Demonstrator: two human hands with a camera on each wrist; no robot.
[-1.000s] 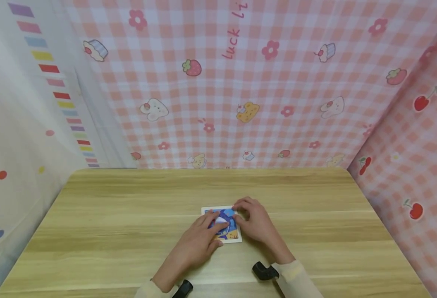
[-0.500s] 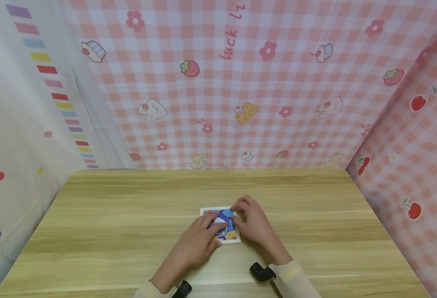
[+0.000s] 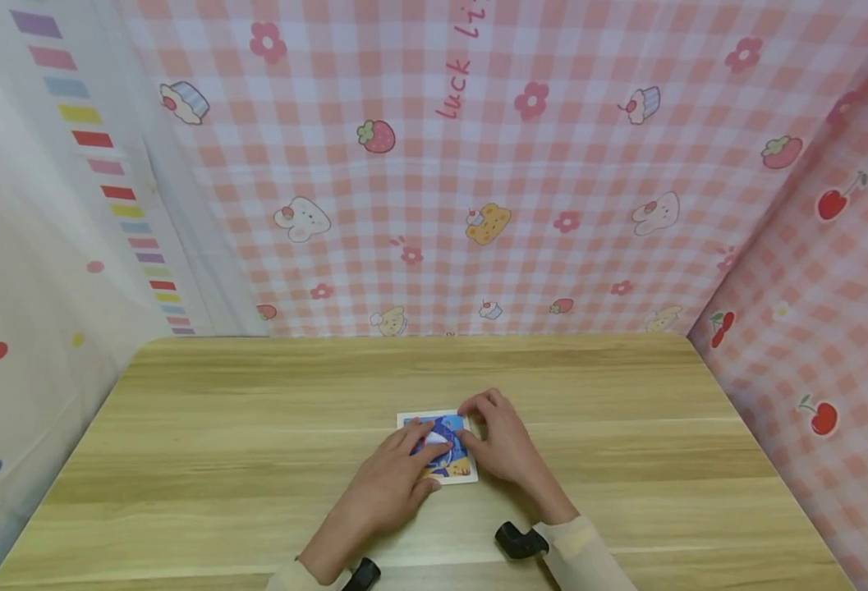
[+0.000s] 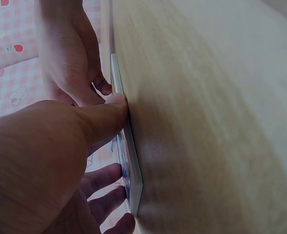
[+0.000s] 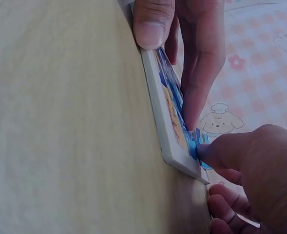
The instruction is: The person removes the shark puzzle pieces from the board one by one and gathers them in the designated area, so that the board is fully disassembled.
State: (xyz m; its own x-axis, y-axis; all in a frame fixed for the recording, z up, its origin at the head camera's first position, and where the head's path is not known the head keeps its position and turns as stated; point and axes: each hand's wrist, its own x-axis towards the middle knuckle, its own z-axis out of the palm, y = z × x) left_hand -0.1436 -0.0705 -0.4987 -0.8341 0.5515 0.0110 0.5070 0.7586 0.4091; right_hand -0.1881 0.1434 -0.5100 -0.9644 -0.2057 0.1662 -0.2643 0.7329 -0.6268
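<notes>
A small square picture puzzle (image 3: pixel 472 476) with a pale border lies flat on the table. My left hand (image 3: pixel 392 476) spreads over its left part. In the right wrist view, the left forefinger (image 5: pixel 201 83) presses straight onto the picture. The left thumb (image 4: pixel 111 109) rests at the near edge, and the other left fingertips touch the far left side. My right hand (image 3: pixel 503 435) is at the upper right corner. Its thumb and fingers pinch a blue puzzle piece (image 5: pixel 204 161), which juts past the border at that corner. My hands hide part of the picture.
The wooden table (image 3: pixel 219 419) stretches around both hands. A pink checked cloth (image 3: pixel 419 172) hangs behind it, with more cloth at both sides. Black wrist mounts sit at the left cuff (image 3: pixel 363 574) and the right cuff (image 3: pixel 521 542).
The head view has shifted slightly, so everything sits a little further left. Both hands keep nearly the same place on the puzzle.
</notes>
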